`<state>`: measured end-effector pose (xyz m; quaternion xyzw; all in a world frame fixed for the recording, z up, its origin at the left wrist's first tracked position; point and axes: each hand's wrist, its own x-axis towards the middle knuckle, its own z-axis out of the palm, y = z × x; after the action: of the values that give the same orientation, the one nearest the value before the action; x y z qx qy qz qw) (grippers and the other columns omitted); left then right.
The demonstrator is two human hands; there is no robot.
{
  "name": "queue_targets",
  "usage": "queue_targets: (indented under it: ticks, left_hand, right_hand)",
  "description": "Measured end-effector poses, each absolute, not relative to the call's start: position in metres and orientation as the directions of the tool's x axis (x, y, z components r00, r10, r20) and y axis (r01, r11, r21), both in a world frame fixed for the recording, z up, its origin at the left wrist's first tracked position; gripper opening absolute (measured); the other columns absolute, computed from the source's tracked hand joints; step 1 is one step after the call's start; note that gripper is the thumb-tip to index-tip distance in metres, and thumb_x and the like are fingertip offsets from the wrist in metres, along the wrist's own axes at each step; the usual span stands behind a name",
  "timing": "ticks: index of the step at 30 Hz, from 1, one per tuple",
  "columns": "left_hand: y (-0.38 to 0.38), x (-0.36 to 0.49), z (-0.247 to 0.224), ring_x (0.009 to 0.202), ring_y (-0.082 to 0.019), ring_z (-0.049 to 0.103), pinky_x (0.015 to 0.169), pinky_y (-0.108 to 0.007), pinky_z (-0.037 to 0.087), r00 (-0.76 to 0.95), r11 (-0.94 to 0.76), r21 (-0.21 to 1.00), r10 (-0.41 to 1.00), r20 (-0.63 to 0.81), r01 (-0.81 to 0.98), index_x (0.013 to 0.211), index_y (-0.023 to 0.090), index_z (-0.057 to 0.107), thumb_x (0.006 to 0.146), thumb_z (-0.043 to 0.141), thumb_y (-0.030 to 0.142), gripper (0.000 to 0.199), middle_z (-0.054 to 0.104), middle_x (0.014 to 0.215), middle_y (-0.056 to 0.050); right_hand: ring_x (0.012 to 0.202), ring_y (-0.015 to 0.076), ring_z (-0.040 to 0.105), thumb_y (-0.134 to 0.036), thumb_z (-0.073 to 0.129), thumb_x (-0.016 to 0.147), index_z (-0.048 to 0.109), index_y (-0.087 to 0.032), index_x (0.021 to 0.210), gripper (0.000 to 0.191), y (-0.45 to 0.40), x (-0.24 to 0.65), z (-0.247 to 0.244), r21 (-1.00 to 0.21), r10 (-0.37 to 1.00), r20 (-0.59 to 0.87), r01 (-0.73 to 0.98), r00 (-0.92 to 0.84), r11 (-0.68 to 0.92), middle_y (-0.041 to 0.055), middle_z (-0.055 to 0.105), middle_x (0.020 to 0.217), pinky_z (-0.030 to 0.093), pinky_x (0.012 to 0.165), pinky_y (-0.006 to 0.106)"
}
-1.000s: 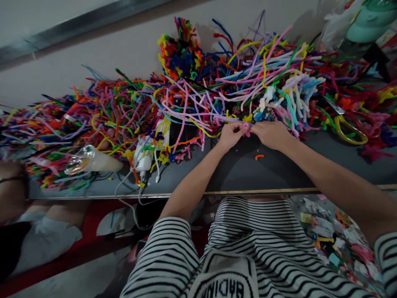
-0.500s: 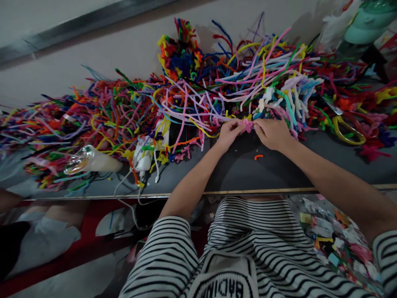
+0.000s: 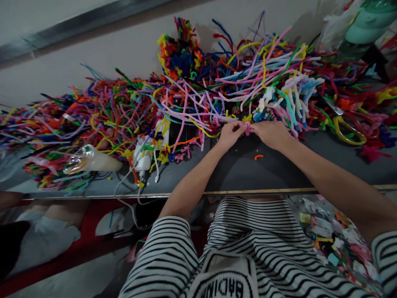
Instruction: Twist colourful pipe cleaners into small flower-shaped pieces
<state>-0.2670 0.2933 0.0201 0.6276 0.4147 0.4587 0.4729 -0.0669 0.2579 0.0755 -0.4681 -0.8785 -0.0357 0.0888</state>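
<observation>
A small pink pipe-cleaner flower [image 3: 247, 128] is pinched between my two hands above the grey table [image 3: 245, 174]. My left hand [image 3: 230, 134] grips its left side with thumb and fingertips together. From the right, my right hand [image 3: 270, 133] has its fingers closed on the flower's other side, the fingertips partly hidden. Just behind my hands lie loose pipe cleaners [image 3: 186, 103] in pink, lilac, yellow and blue. A bunch of white and pastel pieces [image 3: 293, 97] rests beyond my right hand. A short orange scrap [image 3: 258, 157] is on the table in front of it.
Yellow-handled scissors [image 3: 349, 130] lie at the right. On the left are a white power strip [image 3: 143, 153] with cables and a clear plastic cup [image 3: 93, 159] on its side. A green container [image 3: 369, 25] stands at the back right. Scraps [image 3: 338, 240] fill the floor below; another person's leg [image 3: 58, 211] shows left.
My right hand has rolled over the pink flower, its fingers now flatter and further forward. The flower looks turned and narrower between my hands. My left hand has barely shifted.
</observation>
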Motion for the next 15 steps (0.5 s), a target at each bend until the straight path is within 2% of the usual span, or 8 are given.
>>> queue_targets:
  ticks: [9, 15]
  left_hand:
    - [0.2917, -0.2653, 0.0243, 0.059, -0.009, 0.051, 0.060, -0.025, 0.041, 0.249, -0.239, 0.966, 0.946, 0.207, 0.102, 0.075, 0.017, 0.070, 0.079, 0.076, 0.073, 0.057, 0.063, 0.064, 0.001]
    - [0.2889, -0.2636, 0.0257, 0.062, -0.009, 0.052, 0.062, -0.025, 0.041, 0.243, -0.293, 0.939, 0.938, 0.246, 0.179, 0.076, 0.017, 0.070, 0.083, 0.072, 0.075, 0.058, 0.065, 0.068, -0.001]
  right_hand:
    - [0.087, 0.0259, 0.074, -0.021, 0.039, 0.106, 0.076, -0.015, 0.122, 0.040, 0.2580, -0.0661, 0.0728, -0.022, 0.830, 0.182, 0.842, -0.527, 0.539, 0.0149, 0.081, 0.098, 0.035, 0.065, 0.034]
    - [0.085, 0.0259, 0.073, -0.021, 0.040, 0.105, 0.076, -0.017, 0.123, 0.041, 0.2575, -0.0645, 0.0672, -0.045, 0.829, 0.202, 0.841, -0.522, 0.540, 0.0132, 0.081, 0.097, 0.033, 0.065, 0.034]
